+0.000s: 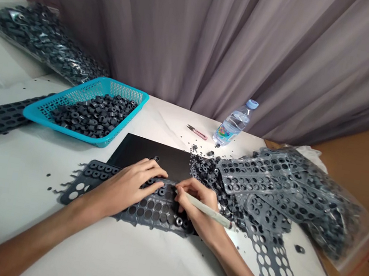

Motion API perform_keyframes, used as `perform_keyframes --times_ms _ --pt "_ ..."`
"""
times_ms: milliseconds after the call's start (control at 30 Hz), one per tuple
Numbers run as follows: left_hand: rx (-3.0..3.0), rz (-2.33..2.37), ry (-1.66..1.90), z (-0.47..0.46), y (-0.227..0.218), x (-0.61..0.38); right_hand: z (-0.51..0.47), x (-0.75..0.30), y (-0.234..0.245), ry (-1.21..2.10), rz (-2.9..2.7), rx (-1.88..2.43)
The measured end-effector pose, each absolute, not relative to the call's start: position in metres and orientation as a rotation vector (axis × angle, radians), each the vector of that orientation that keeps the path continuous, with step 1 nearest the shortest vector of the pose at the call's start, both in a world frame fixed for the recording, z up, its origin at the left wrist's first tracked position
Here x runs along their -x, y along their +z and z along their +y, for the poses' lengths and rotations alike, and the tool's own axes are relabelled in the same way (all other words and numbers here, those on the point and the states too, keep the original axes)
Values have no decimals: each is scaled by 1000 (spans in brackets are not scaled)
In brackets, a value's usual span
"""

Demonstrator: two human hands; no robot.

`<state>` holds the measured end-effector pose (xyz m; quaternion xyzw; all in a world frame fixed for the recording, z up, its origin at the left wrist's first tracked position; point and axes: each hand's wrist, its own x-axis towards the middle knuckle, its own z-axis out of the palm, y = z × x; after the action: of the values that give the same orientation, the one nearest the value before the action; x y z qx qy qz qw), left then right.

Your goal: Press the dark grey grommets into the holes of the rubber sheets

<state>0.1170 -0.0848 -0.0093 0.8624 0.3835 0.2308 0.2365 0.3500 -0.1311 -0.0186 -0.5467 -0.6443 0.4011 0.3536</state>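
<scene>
Rubber sheet (150, 210) lies under flat left hand (126, 187) and right hand (199, 207) gripping a stick (209, 212), blue basket (64, 129) and spent sheets (272, 267) flanking.

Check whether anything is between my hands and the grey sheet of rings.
Nothing visible. The left hand lies on the grey sheet, and the right hand holds a white tool with its tip at the sheet.

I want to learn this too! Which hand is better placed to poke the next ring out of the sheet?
Probably the right hand: it grips the white stick, whose tip touches the grey sheet. The left hand lies flat on that sheet, holding nothing.
</scene>
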Motion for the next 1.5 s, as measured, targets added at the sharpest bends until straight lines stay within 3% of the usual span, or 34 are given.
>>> perform_keyframes --times_ms 100,433,933,1500 --pt "-2454 965 599 -89 -13 -118 -132 -348 -15 958 -1716 1426" --pt "-2691 914 447 -92 -6 -115 -131 -340 -26 1340 -1449 1268" --pt "-3013 929 271 -100 -4 -124 -133 -340 -24 1193 -1618 1342" --pt "-2849 934 444 -94 -9 -120 -132 -337 -24 1305 -1489 1304"
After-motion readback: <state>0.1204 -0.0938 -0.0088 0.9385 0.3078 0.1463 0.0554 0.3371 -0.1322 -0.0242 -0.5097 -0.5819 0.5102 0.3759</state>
